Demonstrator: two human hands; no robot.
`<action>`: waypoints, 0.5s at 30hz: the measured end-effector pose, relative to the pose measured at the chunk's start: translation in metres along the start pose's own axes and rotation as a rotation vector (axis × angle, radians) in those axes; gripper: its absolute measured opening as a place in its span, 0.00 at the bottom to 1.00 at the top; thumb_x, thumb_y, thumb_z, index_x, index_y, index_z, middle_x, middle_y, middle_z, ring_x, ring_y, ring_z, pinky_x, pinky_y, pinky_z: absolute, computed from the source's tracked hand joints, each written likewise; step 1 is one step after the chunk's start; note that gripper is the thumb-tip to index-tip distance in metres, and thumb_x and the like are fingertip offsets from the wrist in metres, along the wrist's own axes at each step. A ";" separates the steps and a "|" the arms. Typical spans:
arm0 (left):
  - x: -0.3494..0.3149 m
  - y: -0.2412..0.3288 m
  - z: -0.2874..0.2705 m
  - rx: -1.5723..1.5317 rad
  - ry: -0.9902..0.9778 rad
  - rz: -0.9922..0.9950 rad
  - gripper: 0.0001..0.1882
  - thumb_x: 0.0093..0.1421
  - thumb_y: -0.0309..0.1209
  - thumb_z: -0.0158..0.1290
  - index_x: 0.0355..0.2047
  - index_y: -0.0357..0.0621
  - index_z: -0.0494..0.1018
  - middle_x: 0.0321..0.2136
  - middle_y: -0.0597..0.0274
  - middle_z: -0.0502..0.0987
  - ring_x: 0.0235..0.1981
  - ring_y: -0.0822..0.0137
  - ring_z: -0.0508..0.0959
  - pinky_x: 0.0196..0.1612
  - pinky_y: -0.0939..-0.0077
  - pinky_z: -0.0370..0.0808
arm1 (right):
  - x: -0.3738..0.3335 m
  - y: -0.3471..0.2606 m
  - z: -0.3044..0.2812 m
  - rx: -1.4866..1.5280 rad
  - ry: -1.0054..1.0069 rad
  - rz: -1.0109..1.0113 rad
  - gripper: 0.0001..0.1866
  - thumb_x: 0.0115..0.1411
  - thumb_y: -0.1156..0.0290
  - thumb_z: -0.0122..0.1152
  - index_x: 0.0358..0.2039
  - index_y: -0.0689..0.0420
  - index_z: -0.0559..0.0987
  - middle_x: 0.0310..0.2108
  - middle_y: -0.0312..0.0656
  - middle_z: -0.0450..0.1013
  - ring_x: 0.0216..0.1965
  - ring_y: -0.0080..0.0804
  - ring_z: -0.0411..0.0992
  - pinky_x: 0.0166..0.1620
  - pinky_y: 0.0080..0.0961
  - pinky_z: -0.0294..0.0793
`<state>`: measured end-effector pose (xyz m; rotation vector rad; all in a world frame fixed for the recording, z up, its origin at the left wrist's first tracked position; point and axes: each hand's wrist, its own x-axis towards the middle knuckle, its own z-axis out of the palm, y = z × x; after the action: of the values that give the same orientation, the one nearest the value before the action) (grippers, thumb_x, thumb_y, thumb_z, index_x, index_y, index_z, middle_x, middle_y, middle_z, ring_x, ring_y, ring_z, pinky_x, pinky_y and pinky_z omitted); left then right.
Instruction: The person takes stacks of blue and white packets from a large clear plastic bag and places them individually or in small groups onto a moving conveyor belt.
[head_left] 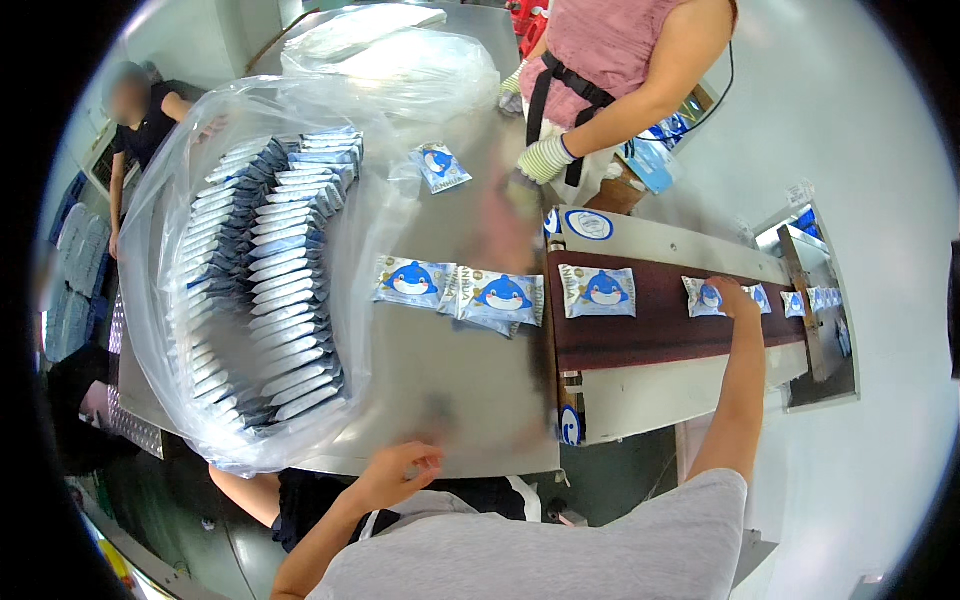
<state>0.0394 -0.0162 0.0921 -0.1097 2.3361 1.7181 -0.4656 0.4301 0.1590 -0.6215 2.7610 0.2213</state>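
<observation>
My right hand (738, 300) reaches out over the dark red conveyor belt (650, 345), its fingers closed on a small blue-and-white packet (704, 297) with a cartoon whale. Close to the near edge of the metal table (470, 400), my left hand (398, 474) has loosely bent fingers and nothing visible in it. Another packet (600, 291) lies on the belt nearer the table. Just left of the belt's end, several overlapping packets (500, 297) form a short row on the table. A large clear plastic bag (150, 300) at the left holds two long rows of packets (290, 270) standing on edge.
More packets (793, 304) lie on the belt towards a wall opening. Across the table stands a person in striped gloves (545, 160). A single packet (440, 168) lies near the far side, beside crumpled clear plastic bags (400, 75). Another person (150, 120) is at the far left.
</observation>
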 end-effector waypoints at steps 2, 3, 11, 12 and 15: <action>0.001 -0.003 0.007 0.006 -0.020 -0.018 0.12 0.57 0.28 0.54 0.42 0.39 0.73 0.35 0.57 0.77 0.37 0.63 0.77 0.42 0.71 0.73 | -0.001 -0.018 -0.005 -0.002 0.004 -0.011 0.28 0.43 0.71 0.68 0.49 0.50 0.74 0.52 0.40 0.69 0.56 0.47 0.62 0.56 0.47 0.62; 0.002 -0.005 0.011 0.006 -0.029 -0.028 0.12 0.57 0.28 0.54 0.42 0.39 0.73 0.35 0.57 0.77 0.37 0.63 0.77 0.42 0.71 0.73 | 0.001 -0.029 -0.008 -0.010 -0.001 -0.019 0.28 0.43 0.71 0.68 0.48 0.49 0.75 0.52 0.39 0.68 0.56 0.48 0.62 0.57 0.48 0.61; 0.039 -0.018 0.021 -0.023 -0.025 0.058 0.18 0.60 0.33 0.52 0.50 0.41 0.70 0.42 0.57 0.75 0.44 0.64 0.75 0.47 0.71 0.72 | 0.062 -0.103 -0.030 -0.110 -0.166 -0.546 0.29 0.44 0.51 0.67 0.44 0.56 0.77 0.48 0.45 0.69 0.52 0.49 0.63 0.57 0.42 0.59; 0.044 -0.020 0.021 -0.027 -0.017 0.023 0.20 0.61 0.33 0.52 0.53 0.41 0.68 0.45 0.57 0.75 0.47 0.66 0.75 0.49 0.73 0.72 | 0.055 -0.157 -0.041 0.122 -0.048 -0.680 0.27 0.49 0.52 0.64 0.43 0.59 0.77 0.48 0.50 0.68 0.51 0.47 0.64 0.56 0.36 0.60; 0.094 -0.035 0.034 -0.396 0.164 -0.224 0.25 0.62 0.36 0.52 0.55 0.35 0.64 0.47 0.55 0.74 0.49 0.66 0.73 0.51 0.72 0.70 | 0.054 -0.266 -0.038 0.286 -0.031 -0.885 0.28 0.52 0.49 0.62 0.43 0.61 0.76 0.47 0.51 0.69 0.49 0.46 0.66 0.53 0.35 0.63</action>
<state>-0.0400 0.0131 0.0275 -0.5772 1.9590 2.0915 -0.4053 0.1626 0.1552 -1.6161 2.1530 -0.3463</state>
